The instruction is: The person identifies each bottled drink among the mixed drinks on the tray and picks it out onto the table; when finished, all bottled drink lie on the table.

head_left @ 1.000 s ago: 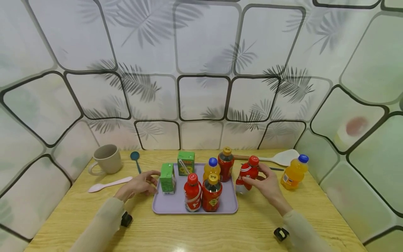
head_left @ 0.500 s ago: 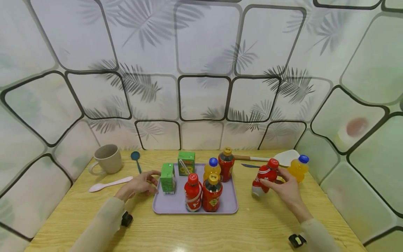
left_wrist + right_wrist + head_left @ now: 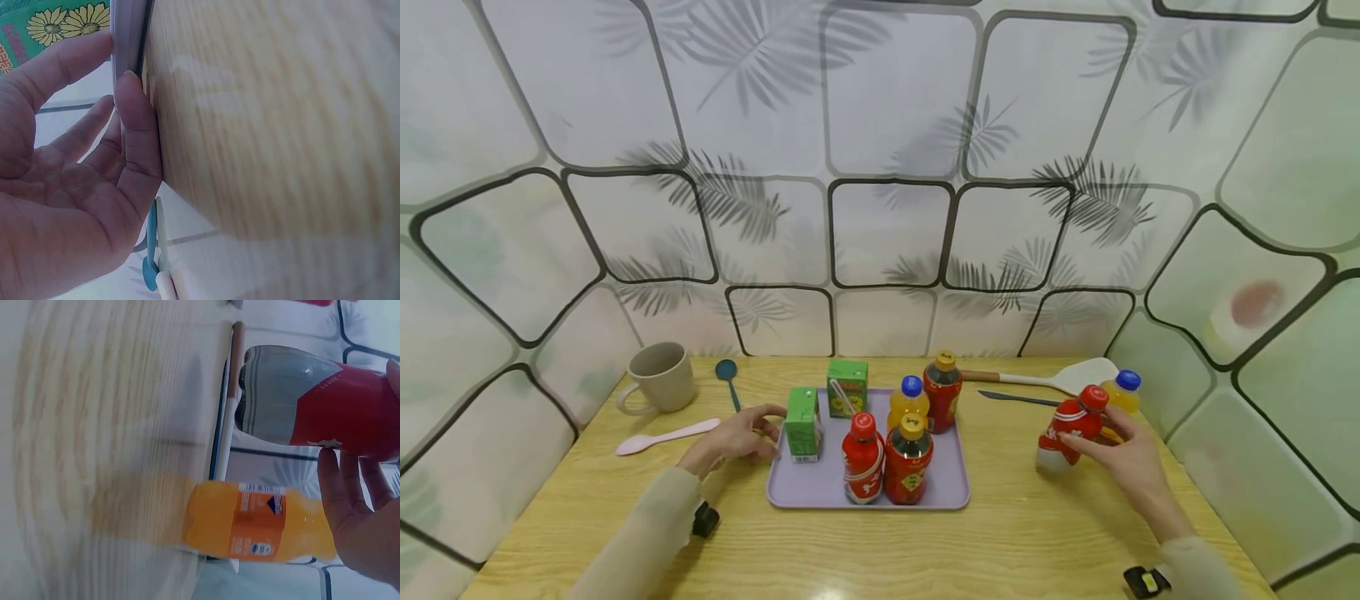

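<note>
Collision with the orange-drink bottle could have been caused by a rightward swing: the red-capped bottle, pinched by the right hand, was held tilted above the table near it. The left hand was rested, fingers relaxed, against the lilac tray.

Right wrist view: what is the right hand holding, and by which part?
The right hand holds a red-and-white bottle by its red body, leaving the pale base free.
</note>
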Motion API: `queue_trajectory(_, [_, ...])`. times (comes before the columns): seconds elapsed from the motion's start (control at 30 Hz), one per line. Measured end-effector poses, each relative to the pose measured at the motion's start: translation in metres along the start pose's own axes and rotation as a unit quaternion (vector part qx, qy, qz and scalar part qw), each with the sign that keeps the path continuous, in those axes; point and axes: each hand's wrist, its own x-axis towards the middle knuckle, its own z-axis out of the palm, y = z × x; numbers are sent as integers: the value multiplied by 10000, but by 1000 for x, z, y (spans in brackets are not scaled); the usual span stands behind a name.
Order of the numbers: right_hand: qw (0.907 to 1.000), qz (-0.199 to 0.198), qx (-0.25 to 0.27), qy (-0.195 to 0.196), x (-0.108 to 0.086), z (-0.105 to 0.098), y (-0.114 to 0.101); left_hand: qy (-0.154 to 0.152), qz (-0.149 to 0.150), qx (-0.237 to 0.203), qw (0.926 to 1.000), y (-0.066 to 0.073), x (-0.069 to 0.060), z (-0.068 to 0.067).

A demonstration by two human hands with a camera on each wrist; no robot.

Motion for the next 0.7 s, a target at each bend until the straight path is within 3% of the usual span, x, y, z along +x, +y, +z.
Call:
queue_trajectory(0.27, [9999, 51, -82, 85, -1, -18, 12, 7, -12, -71, 10000, -1, 0, 1])
queue_trajectory(0.5, [9970, 618, -300, 352, -8, -32, 20, -27, -4, -72, 10000, -2, 0, 0])
queue_trajectory(0.7, [9952, 675, -273, 655, -9, -43, 27, -35, -31, -105, 9999, -2, 2, 0])
